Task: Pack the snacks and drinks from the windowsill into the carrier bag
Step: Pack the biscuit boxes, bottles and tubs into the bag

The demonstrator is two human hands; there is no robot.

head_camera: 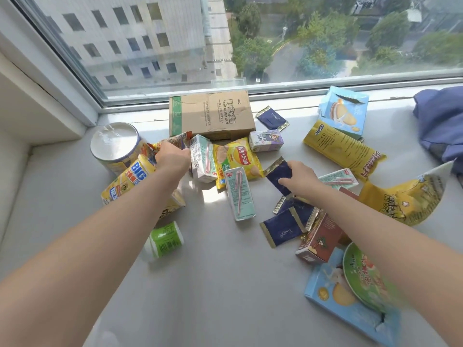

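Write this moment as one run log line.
left hand: on orange snack packet | right hand: gripping navy sachet | carrier bag: not visible

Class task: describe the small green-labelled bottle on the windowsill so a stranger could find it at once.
Start at the big round tin in the sill's left corner and come straight towards the camera. Past the yellow snack bags, the green-labelled bottle lies on its side, alone. It is the only green, cylindrical item there.

Bright daylight thru window [250, 33], sun patch on sill [210, 194], wide-angle bend at edges, blur btm right
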